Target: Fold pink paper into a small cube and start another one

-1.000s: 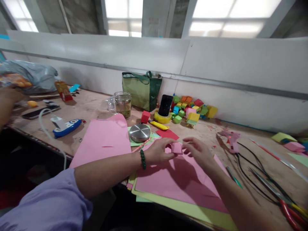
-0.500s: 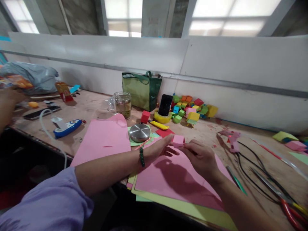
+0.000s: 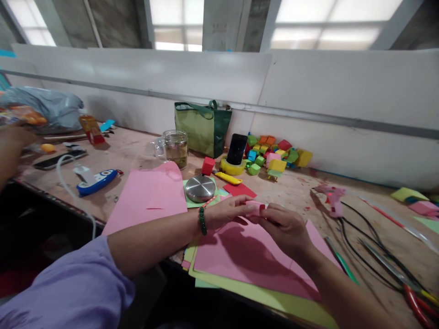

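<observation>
Between my two hands is a small folded piece of pink paper (image 3: pixel 255 209), shaped like a little open box. The fingers of my left hand (image 3: pixel 230 211), below a green bead bracelet (image 3: pixel 202 221), are closed on its left side. My right hand (image 3: pixel 286 227) pinches its right end. Both hands hover over a stack of pink sheets (image 3: pixel 254 267) with yellow and green ones beneath. Just beyond the fingers lies a red paper piece (image 3: pixel 242 189). A round metal disc (image 3: pixel 200 188) rests on green paper to the left of it.
A pink glue gun (image 3: pixel 332 197), a green-handled tool (image 3: pixel 345 264) and large scissors (image 3: pixel 394 269) lie at right. Small paper cubes (image 3: pixel 274 155), a phone (image 3: pixel 237 149), a yellow cutter (image 3: pixel 228 177), a glass mug (image 3: pixel 175 148) and a bag stand behind. Another person's hand (image 3: pixel 13 146) shows at far left.
My left fingers, stretched out before, have closed on the pink paper. The paper has come down slightly and looks flatter. My right hand keeps its pinch.
</observation>
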